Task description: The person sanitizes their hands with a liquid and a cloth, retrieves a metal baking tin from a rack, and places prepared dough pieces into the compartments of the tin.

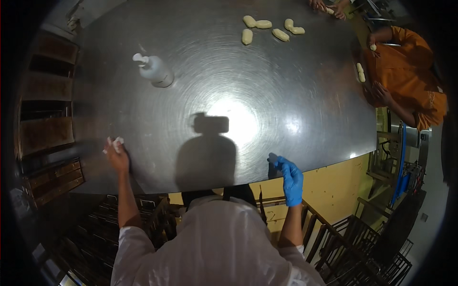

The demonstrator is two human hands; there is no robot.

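Note:
At the left of the metal table (310,95), my bare left hand (118,156) rests near the edge. Its fingers are closed around a crumpled white piece (119,140) that looks like tissue or thin cloth. My right hand (291,181), in a blue glove, hovers at the table's front edge. Its fingers are loosely bent toward the left and apart from the thumb, with no object visible in them. A dark shadow lies beside it. A white pump bottle (156,71) stands upright beyond my left hand.
Several pale dough rolls (247,36) lie at the far side. A co-worker in orange (405,71) handles dough at the right, near another dough piece (360,72). Another person's hands (329,8) work at the far edge. Metal racks (47,136) stand at the left.

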